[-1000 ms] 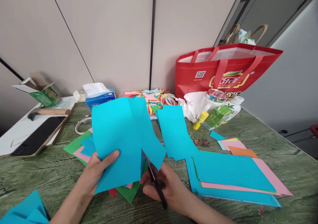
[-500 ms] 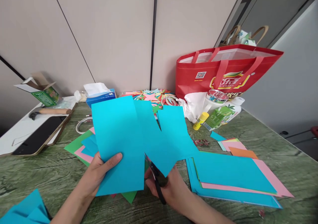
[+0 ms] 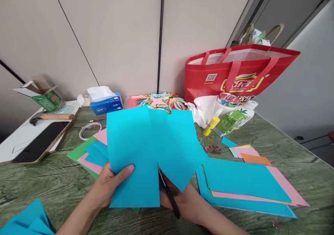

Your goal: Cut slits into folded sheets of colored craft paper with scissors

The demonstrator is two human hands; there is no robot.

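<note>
A blue sheet of paper is held upright by my left hand, its thumb on the front face and the fingers behind. My right hand grips black-handled scissors. Their blades sit in a slit that runs up from the sheet's lower edge. To the right of the slit, the cut part of the paper flares outward over my right hand and hides some of its fingers. Behind the sheet lies a pile of green, pink and blue paper, partly covered.
Stacked coloured paper lies on the right, folded blue paper at the lower left. Farther back are a tissue box, tape roll, glue stick, red bag, paper stars, a hammer and a phone.
My left hand and the sheet's left part have moved right and slightly down, towards the right part. The gap at the top has narrowed. The scissors have shifted slightly right, their handles lower.
</note>
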